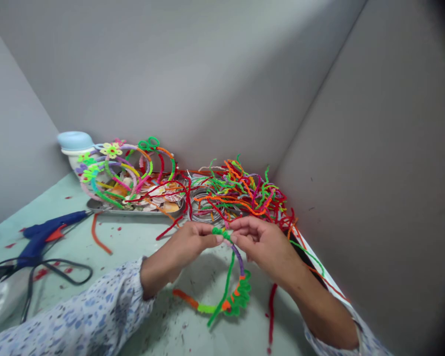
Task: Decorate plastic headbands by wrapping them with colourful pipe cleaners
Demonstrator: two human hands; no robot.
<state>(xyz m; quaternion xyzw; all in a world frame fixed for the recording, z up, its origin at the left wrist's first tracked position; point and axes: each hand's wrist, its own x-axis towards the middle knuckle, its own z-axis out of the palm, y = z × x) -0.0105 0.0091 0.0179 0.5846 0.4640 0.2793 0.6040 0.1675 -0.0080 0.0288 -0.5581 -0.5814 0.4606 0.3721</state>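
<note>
Between my hands is a headband (241,262) wrapped in purple, orange and green pipe cleaner, its curve hanging down toward me. Green loops with orange bits (239,299) decorate its lower right side. My left hand (193,242) pinches a bunched green pipe cleaner (221,232) at the upper end. Fingers of my right hand (261,240) close on the same end from the right. A loose green strand (228,282) dangles from there across the middle of the band. Exactly what lies under the fingertips is partly hidden.
Finished flowered headbands (114,163) stand on a metal tray (133,211) of shells. A white jar with a blue lid (76,142) is behind. Tangled pipe cleaners (244,190) and coiled wire (203,207) lie ahead. A blue glue gun (42,235) with its cord rests left.
</note>
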